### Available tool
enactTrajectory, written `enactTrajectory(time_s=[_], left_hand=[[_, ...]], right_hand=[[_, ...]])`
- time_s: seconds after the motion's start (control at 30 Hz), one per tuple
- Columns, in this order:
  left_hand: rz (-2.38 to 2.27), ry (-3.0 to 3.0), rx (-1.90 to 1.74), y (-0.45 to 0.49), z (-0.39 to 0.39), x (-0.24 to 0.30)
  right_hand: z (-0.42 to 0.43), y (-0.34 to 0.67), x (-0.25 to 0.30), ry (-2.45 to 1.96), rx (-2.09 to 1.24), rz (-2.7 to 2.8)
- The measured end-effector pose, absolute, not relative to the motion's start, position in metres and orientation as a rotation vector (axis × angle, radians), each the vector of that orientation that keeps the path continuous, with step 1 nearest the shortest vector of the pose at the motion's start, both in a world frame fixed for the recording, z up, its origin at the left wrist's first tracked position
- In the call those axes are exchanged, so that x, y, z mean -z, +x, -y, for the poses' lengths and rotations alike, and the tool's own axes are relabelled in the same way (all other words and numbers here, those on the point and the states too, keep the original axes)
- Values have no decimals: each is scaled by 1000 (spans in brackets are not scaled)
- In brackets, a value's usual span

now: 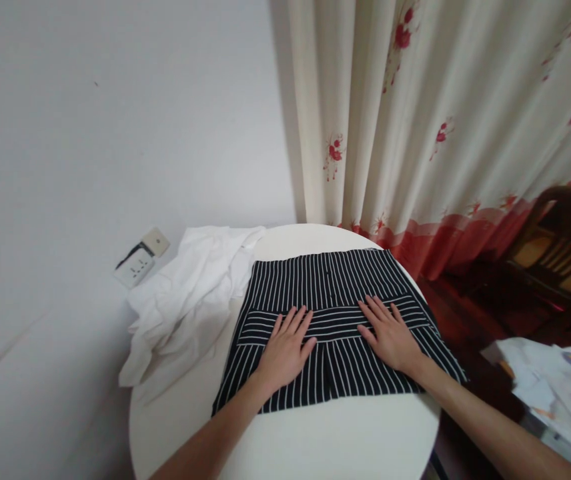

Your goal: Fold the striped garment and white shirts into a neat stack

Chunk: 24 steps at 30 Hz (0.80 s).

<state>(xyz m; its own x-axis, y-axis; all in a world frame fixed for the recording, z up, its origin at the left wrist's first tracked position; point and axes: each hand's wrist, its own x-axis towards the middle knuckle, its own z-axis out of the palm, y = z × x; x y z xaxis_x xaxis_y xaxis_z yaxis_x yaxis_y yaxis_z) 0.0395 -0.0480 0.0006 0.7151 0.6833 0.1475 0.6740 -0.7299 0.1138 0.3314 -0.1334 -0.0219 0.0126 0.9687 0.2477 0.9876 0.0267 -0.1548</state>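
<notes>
A black garment with white stripes (290, 283), which looks like a pair of shorts or a skirt, lies spread flat on the round white table (330, 440). Across its middle runs a band whose stripes go sideways. My left hand (285, 347) rests flat on the left part of this band, fingers stretched out. On the band's right part lies my right hand (390, 337), palm down with its fingers spread. Neither hand grips the cloth. A crumpled white cloth (195, 287) sits left of the garment, partly over the table's edge.
Behind the table is a white wall with a socket (138, 267) at the left. A cream curtain with red flowers (365, 120) hangs behind on the right. A wooden chair (560, 247) stands at the right, with white papers or bags (550, 380) lower down.
</notes>
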Motion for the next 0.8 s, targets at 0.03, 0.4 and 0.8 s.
enactTrajectory(time_s=[0.03, 0.4, 0.8], left_hand=[[-1181, 2858, -265, 27, 44, 0], [-1098, 2900, -369, 62, 85, -24], [-1252, 2944, -312, 9, 100, 3]], right_hand=[[137, 346, 24, -2047, 117, 1998], [153, 292, -2, -1871, 154, 2003], [194, 319, 20, -1998, 162, 2018]])
